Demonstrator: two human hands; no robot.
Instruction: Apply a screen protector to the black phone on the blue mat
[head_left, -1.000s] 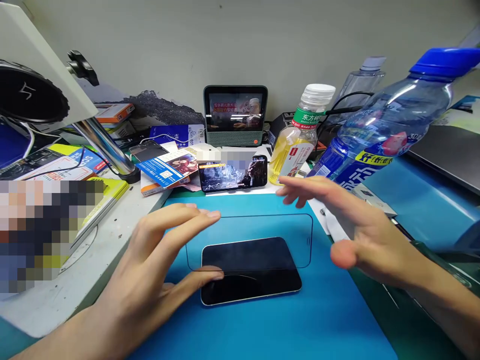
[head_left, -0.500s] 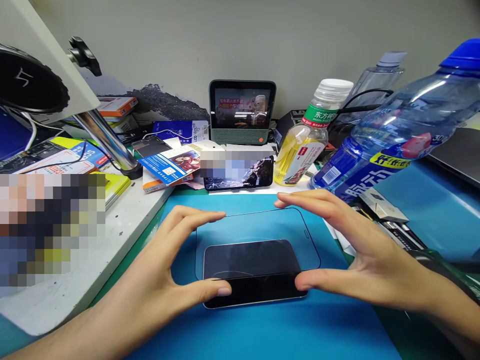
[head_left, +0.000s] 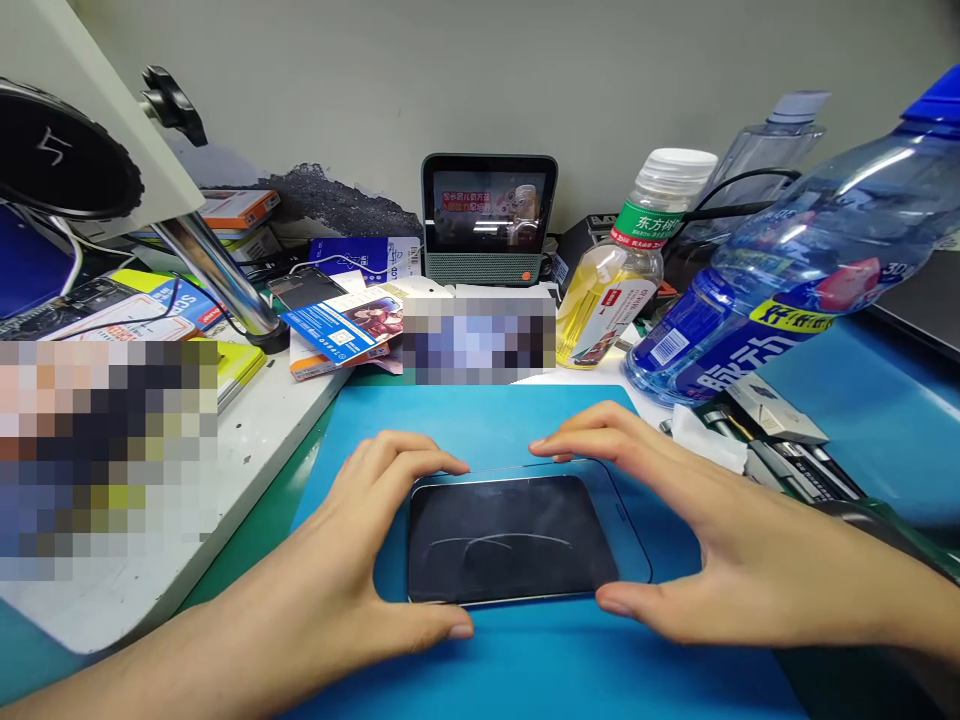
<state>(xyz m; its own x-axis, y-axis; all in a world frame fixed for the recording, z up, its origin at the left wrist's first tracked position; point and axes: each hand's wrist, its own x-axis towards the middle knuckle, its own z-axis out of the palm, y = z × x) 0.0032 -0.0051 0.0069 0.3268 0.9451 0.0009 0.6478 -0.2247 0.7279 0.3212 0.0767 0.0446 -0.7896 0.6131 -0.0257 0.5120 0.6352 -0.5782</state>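
A dark smartphone [head_left: 510,540] lies face up on a blue work mat [head_left: 487,420]. A clear screen protector with a black border [head_left: 637,530] is held just above it, nearly flat, overhanging the phone to the right. My left hand [head_left: 352,570] pinches its left edge between thumb and fingers. My right hand [head_left: 720,540] grips the right edge the same way, fingertips on the far edge and thumb at the near edge.
A large blue-labelled water bottle [head_left: 780,270] and a yellow drink bottle [head_left: 611,290] stand at the right. A small screen device [head_left: 489,220] sits at the back wall. Packaging boxes [head_left: 337,325] and a lamp arm [head_left: 217,275] crowd the left; tools [head_left: 772,440] lie right of the mat.
My right hand came in and took the protector's right edge. Both hands tilted the protector down from a raised angle until it lies almost flat over the phone.
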